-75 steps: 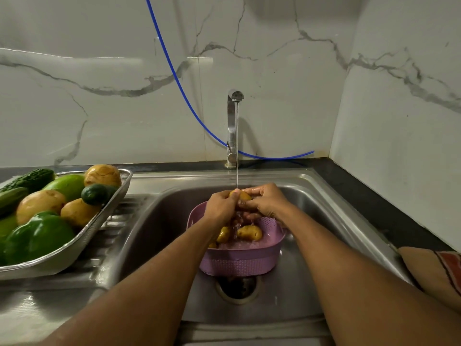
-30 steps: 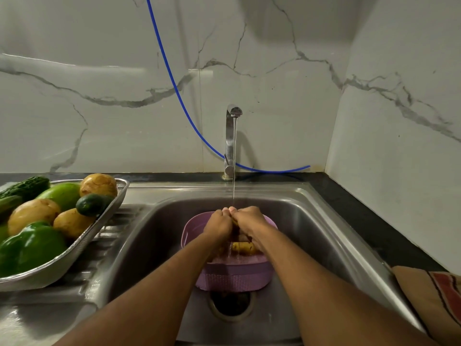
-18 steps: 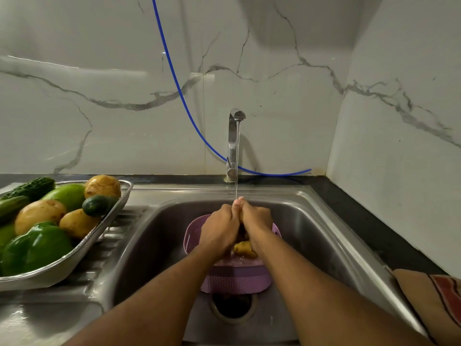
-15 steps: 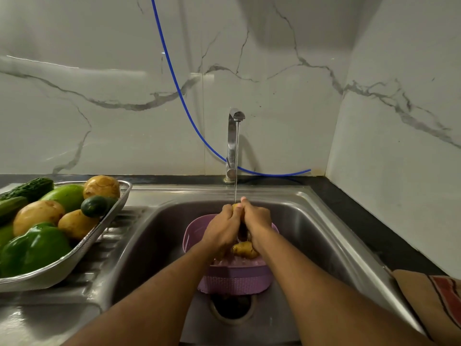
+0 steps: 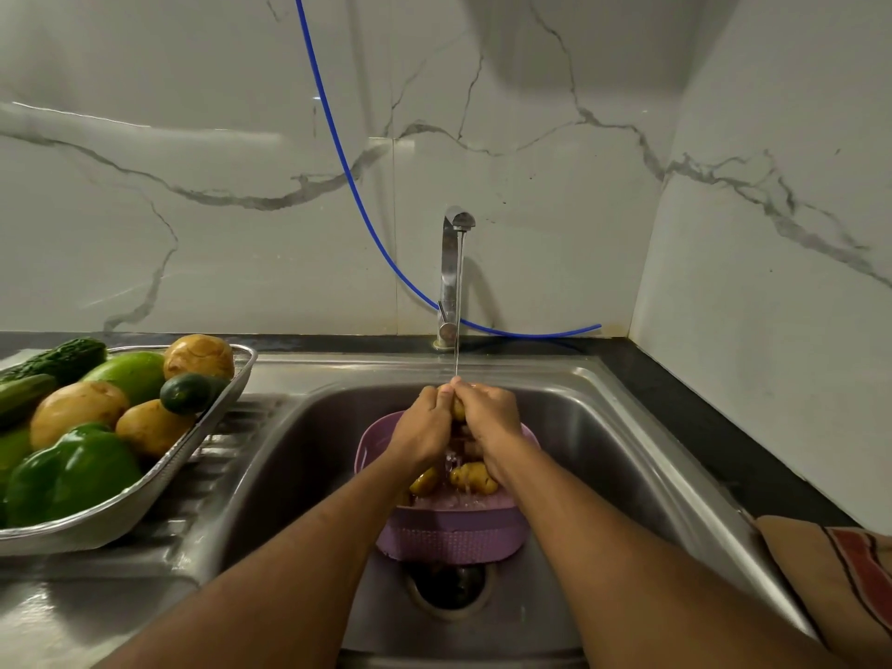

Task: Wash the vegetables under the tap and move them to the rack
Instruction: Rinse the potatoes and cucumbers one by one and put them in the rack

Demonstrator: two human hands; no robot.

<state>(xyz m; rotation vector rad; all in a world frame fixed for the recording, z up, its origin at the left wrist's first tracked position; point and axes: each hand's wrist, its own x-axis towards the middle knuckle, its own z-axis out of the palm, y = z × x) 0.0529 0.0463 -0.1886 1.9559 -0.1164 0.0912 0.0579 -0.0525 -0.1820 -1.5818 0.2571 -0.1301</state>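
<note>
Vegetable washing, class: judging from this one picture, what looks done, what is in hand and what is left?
Done: potatoes, cucumbers and a green pepper already lie in the steel rack on the drainboard. In hand: the left hand and right hand grip a small potato under the tap stream. Left: at least two more potatoes sit in the purple basket in the sink.

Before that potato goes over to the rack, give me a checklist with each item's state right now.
1. Tap running onto the potato: ok.
2. Grip: left hand and right hand both curled round the potato: ok.
3. Potato fully clean: cannot tell, the hands cover most of it.
4. Free spot on the rack: cannot tell, it is heaped with vegetables.
5. Purple basket sits under the hands to catch a drop: ok.
</note>
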